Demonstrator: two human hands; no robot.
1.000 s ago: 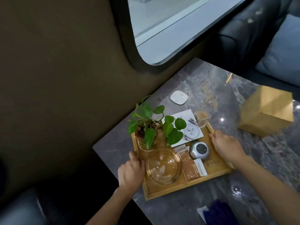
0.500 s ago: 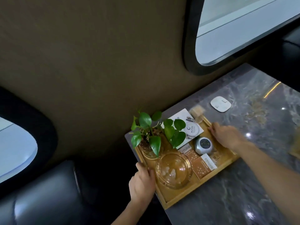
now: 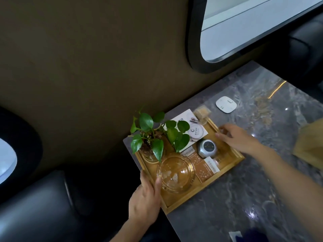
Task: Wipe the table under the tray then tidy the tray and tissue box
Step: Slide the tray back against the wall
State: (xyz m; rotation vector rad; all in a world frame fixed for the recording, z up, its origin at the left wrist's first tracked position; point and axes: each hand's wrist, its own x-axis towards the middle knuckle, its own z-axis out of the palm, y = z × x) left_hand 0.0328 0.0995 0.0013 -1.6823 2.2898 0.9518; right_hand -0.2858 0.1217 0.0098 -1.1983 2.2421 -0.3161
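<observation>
A wooden tray (image 3: pixel 232 160) sits at the left end of the grey marble table (image 3: pixel 244 189), against the wall. It carries a green potted plant (image 3: pixel 153 135), a glass ashtray (image 3: pixel 175 172), a round silver gadget (image 3: pixel 207 148), brown packets (image 3: pixel 204 169) and a white card (image 3: pixel 190 127). My left hand (image 3: pixel 146 201) grips the tray's left rim beside the ashtray. My right hand (image 3: pixel 239 138) holds the right rim. The gold tissue box (image 3: pixel 310 145) shows partly at the right edge. A blue cloth (image 3: pixel 251 236) lies at the bottom edge.
A white square coaster (image 3: pixel 226 104) lies on the table beyond the tray. A small clear toothpick holder (image 3: pixel 202 112) stands at the tray's far corner. The brown wall and a window run along the table's far side; a dark seat is at lower left.
The tray has slid left along the table toward its left end and the wall, both hands still on its rims. The view swung left, putting the tissue box at the right edge.
</observation>
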